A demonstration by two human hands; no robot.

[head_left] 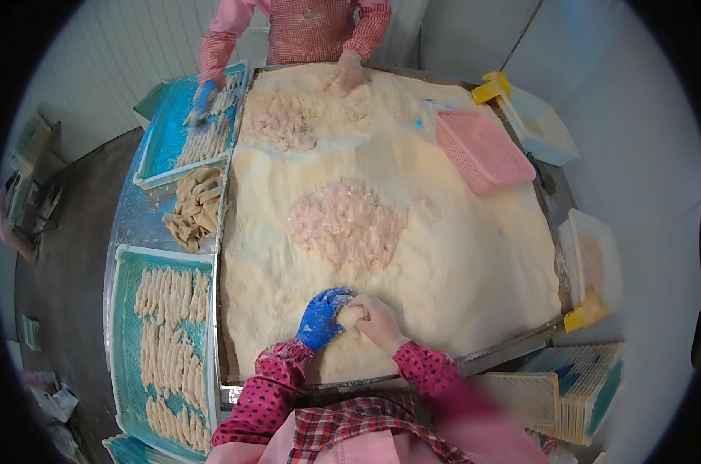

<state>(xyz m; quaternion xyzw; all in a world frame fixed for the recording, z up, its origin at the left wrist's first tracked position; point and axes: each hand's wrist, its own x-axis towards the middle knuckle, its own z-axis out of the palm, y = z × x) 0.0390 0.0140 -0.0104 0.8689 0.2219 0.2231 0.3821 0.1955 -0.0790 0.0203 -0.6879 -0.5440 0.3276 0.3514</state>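
Note:
My left hand (321,320), in a blue glove dusted with crumbs, curls around one side of a crumb-coated meat piece (351,315). My right hand (380,322), in a thin pale glove, closes on the other side of it. Both hands rest low over the pale bread crumbs (474,263) that cover the big table. Just beyond them lies a wet pink heap of raw meat pieces (346,223). To my left, a teal-lined tray (121,325) holds several rows of coated strips (169,356).
Across the table a co-worker's blue-gloved hand (205,100) is at another tray (143,172); their other hand (346,73) touches crumbs near a smaller meat heap (282,127). A tan cloth (195,209), pink basket (482,151), white tubs (598,251) and stacked trays (590,387) stand around.

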